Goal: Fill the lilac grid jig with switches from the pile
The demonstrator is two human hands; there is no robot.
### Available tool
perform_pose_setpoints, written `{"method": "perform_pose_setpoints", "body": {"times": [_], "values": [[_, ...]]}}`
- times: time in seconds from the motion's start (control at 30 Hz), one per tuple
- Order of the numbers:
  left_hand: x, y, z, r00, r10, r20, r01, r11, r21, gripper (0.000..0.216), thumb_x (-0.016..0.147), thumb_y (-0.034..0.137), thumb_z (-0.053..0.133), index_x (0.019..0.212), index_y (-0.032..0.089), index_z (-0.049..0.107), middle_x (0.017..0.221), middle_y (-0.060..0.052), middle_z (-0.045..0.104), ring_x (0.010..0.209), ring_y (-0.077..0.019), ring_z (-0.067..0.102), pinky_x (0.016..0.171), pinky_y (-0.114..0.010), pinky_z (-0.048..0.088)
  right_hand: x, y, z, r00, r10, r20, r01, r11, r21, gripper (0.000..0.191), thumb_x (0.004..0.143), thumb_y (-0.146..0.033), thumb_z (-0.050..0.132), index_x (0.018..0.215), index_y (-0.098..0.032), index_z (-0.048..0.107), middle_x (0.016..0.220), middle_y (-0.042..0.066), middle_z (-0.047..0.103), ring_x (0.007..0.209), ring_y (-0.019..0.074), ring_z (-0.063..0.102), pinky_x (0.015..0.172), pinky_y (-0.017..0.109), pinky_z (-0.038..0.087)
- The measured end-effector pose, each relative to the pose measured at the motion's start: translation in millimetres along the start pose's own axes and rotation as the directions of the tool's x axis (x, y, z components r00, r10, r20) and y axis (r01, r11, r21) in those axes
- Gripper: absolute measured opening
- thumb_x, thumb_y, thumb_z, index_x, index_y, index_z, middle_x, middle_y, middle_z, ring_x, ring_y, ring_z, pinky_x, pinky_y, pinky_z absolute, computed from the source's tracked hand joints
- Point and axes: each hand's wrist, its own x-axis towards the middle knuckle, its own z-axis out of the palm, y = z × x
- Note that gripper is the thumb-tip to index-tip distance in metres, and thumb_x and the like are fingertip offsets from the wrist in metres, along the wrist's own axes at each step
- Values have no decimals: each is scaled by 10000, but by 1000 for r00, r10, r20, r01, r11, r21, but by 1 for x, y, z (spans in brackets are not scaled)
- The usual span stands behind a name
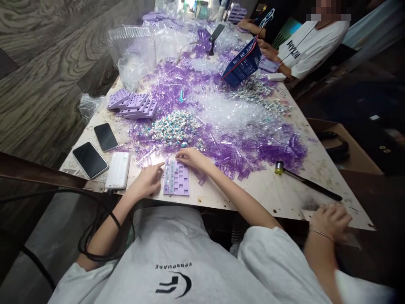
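A lilac slotted plate (179, 181) lies flat near the front edge of the surface (247, 192), its long axis running away from the wearer's body. Clear strips with turquoise bits (170, 179) line its left side, while square slots show bare on the right. The left hand (152, 178) sits just beside the plate's left edge, so the plate lies to the right of its fingers; the index finger reaches to the far left corner, the rest loosely bent with nothing seen in them. The right hand (192, 158) comes over the far right corner, closer to the bare slots, which lie below its fingers toward the body. Its thumb and index finger are drawn narrow; I cannot tell whether a small piece is between them. Just beyond are a heap of white-and-turquoise pieces (174, 126) and, to its right, scattered purple clear pieces (228, 154). A white power bank (117, 171) lies left of the left hand.
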Motion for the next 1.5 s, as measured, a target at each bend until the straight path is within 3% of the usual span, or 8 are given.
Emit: {"method": "perform_pose_setpoints", "body": {"times": [0.1,0.2,0.33,0.5,0.63,0.83,1.1,1.5], "values": [[-6,1,9,1000,-22,-18,21,998,-54,618,862,209,554,1455,198,381,1225,-101,654,1143,-275,580,1020,-455,416,0,-1,-4,999,31,-30,-31,999,19,135,858,-154,677,958,-192,761,922,48,757,799,174,684,743,268,490],[-1,3,16,998,-33,-57,30,999,-42,499,901,217,520,1395,195,452,1166,-87,686,1119,-268,594,1014,-466,399,-12,-6,-4,982,64,-180,-46,994,103,152,858,-166,674,986,-190,752,964,51,759,839,182,701,775,285,519],[8,-1,24,991,-59,-121,56,998,-29,408,916,210,508,1324,217,521,1058,-57,720,1031,-244,637,993,-464,399,-37,-14,4,914,159,-374,-68,967,244,143,850,-171,673,967,-196,750,946,47,764,833,188,718,797,322,560],[13,-7,22,986,-55,-155,52,998,-22,381,908,211,519,1285,249,559,1037,-42,721,1048,-245,629,1005,-473,398,-63,-27,18,824,275,-496,-54,909,413,150,829,-177,677,958,-198,751,938,48,757,786,181,728,774,321,592],[11,3,24,975,-33,-218,32,999,-9,377,921,199,484,1289,235,558,1208,-82,663,1177,-261,574,1037,-483,399,-80,-48,32,827,295,-479,-36,878,477,162,835,-194,674,978,-207,750,950,45,746,790,172,715,771,307,589],[14,18,47,960,80,-269,-95,994,-46,419,941,296,525,1352,218,506,1444,-125,491,1368,-262,448,1153,-467,367,-81,-59,50,846,264,-463,-108,935,337,176,858,-182,663,999,-242,750,969,49,722,948,210,678,883,367,550],[9,18,60,966,47,-253,-86,986,-145,460,993,302,439,1446,222,413,1534,-126,416,1459,-240,359,1218,-486,311,-77,-60,55,873,213,-438,-136,970,201,215,939,-180,571,1078,-242,723,1061,81,701,1015,230,663,933,396,542],[3,20,60,959,-24,-282,-54,963,-265,425,1010,262,362,1424,215,446,1517,-105,457,1454,-203,370,1230,-463,298,-75,-65,62,854,244,-460,-151,961,230,188,962,-233,561,1076,-231,710,1024,84,689,1001,244,643,914,395,534]]}}
